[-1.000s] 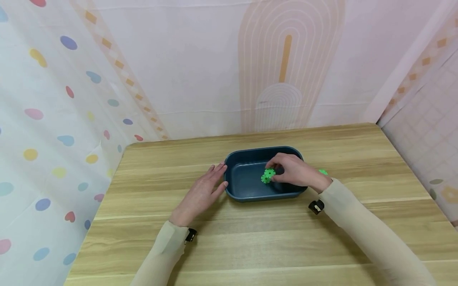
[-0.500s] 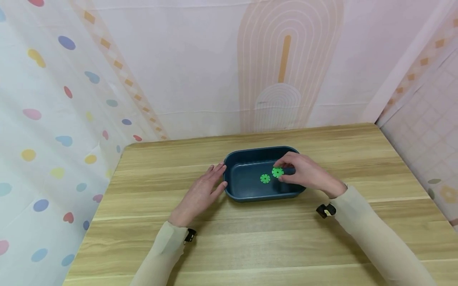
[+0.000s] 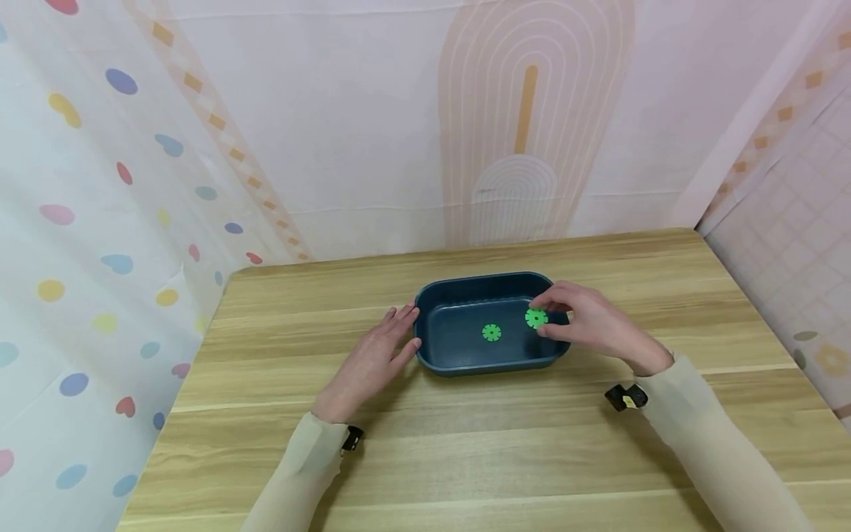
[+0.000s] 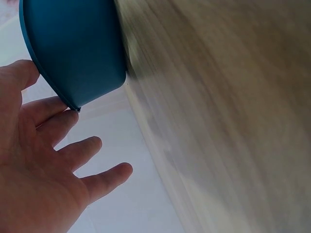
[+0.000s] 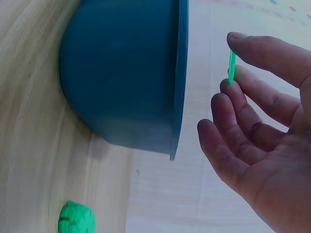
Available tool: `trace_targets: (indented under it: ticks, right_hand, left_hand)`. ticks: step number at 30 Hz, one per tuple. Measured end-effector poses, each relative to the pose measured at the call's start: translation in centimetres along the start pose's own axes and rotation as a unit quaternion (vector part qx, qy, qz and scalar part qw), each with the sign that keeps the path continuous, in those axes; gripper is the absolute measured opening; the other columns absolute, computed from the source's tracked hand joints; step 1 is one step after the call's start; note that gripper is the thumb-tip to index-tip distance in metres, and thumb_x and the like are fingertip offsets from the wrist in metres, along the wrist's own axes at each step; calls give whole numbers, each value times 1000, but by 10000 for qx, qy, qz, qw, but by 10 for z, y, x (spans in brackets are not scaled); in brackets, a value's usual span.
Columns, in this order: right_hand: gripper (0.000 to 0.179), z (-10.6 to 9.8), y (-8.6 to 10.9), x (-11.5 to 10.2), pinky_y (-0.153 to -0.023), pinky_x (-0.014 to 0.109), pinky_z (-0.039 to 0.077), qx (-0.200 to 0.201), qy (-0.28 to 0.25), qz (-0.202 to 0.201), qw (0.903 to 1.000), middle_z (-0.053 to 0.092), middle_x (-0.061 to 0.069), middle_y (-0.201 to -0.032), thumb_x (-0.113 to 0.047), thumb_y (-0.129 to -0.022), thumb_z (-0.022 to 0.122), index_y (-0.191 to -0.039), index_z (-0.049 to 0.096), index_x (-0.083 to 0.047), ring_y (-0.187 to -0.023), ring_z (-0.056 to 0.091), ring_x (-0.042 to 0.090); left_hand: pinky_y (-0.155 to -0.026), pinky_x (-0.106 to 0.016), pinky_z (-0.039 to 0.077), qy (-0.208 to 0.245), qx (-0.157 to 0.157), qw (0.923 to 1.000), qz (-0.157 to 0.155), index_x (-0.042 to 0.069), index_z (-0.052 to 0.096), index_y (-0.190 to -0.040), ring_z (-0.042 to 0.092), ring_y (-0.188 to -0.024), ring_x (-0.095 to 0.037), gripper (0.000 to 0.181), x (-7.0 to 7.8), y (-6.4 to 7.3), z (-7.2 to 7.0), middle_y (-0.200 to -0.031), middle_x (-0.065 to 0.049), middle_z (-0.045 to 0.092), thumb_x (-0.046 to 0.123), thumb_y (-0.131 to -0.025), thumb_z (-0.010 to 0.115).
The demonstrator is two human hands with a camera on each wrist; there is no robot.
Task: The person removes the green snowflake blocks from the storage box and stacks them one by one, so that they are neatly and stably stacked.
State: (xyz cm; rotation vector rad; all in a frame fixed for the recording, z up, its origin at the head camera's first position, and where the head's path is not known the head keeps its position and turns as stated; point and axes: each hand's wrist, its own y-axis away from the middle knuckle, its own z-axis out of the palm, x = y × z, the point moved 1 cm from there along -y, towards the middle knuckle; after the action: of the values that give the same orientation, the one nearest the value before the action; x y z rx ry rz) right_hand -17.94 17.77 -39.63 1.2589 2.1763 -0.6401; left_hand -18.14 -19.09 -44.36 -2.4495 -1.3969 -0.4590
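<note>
A dark blue oval-cornered tray stands on the wooden table. Inside it, on the bottom, lies one green notched disc. My right hand is over the tray's right end and pinches a second green notched disc between thumb and fingertips. In the right wrist view that pinched disc appears edge-on, above the tray's rim. My left hand touches the tray's left rim with thumb and fingertips, its fingers extended. The left wrist view shows the outer two fingers spread off the tray wall.
Near the tray's outer wall, a small green notched piece or stack sits on the table in the right wrist view; the head view hides it behind the right hand. The wooden table runs back to a patterned curtain.
My right hand has moved to the right with the pinched disc, away from the disc on the tray's bottom. My left hand stays at the left rim.
</note>
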Motion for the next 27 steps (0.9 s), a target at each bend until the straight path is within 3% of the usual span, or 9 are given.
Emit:
trace_targets:
  ticks: [7,15,27]
  right_hand:
    - [29,-6,8,7,-87,49,56,139,6,17,9999,68,5,-110,-10,-90,81,-118,73,-5,-99,62,24]
    - [28,-14,18,17,-87,49,57,418,35,-139,9990,70,6,-107,-4,-88,82,-114,74,-3,-96,64,31]
    - [28,-24,30,27,-89,45,56,553,58,243,9982,70,8,-108,-8,-90,81,-116,73,-1,-96,64,29]
  left_hand:
    - [-119,-58,32,-21,13,10000,10,6,39,-160,30,-152,-40,59,-1,0,1,-167,-9,32,36,-110,50]
    - [-119,-58,33,2,30,10000,48,6,39,-160,31,-152,-40,59,-1,0,1,-167,-9,33,36,-110,50]
    - [-119,-58,33,7,18,10000,4,6,40,-159,31,-152,-39,59,1,0,0,-167,-8,32,37,-110,50]
